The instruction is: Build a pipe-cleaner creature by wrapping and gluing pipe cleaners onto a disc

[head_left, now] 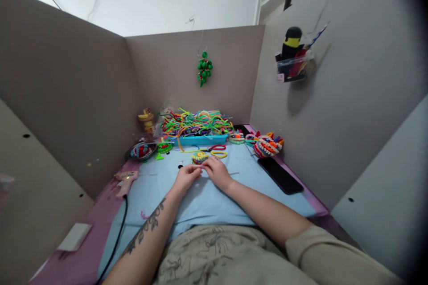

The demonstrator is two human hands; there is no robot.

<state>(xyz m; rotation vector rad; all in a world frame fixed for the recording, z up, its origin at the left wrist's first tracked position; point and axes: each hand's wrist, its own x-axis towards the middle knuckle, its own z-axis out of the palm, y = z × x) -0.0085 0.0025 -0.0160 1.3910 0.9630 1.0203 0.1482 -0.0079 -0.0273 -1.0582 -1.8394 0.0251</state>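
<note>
My left hand and my right hand meet over the middle of the blue cloth. Between their fingertips they pinch a short pink strip, which looks like a piece of pipe cleaner; most of it is covered by the fingers. Directly behind them sits a small round multicoloured craft piece, yellow and pale on top, its lower part partly hidden. Scissors with red and yellow handles lie just beyond it. A small black thing rests beside my left hand.
A blue tray heaped with pipe cleaners stands at the back. On the left are a pink glue gun with a black cord and a bowl. A phone and a striped craft piece lie right. Grey panels enclose the table.
</note>
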